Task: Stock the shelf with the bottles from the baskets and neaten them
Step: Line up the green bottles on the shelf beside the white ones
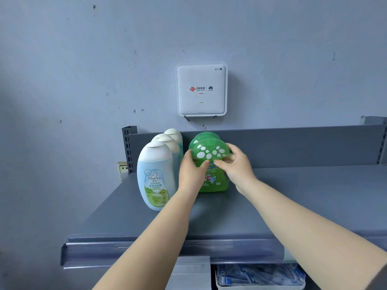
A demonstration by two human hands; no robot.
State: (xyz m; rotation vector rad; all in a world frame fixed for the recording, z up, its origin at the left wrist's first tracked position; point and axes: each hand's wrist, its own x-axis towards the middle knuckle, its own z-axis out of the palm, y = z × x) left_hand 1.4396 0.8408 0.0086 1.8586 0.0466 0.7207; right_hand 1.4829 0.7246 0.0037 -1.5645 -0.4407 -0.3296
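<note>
The green bottle [211,164] stood upright on the grey shelf [293,195] between my hands: my left hand [191,170] curled round its left side, my right hand [236,166] gripping its right. Its translucent domed cap carried white spots. Pale blue bottles [156,176] stood just left.

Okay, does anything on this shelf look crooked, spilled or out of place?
Nothing stands out. The three white-capped bottles stand upright in a row front to back on the shelf. Both the left hand and the right hand grip the front green bottle, upright before another green one. No spills.
</note>
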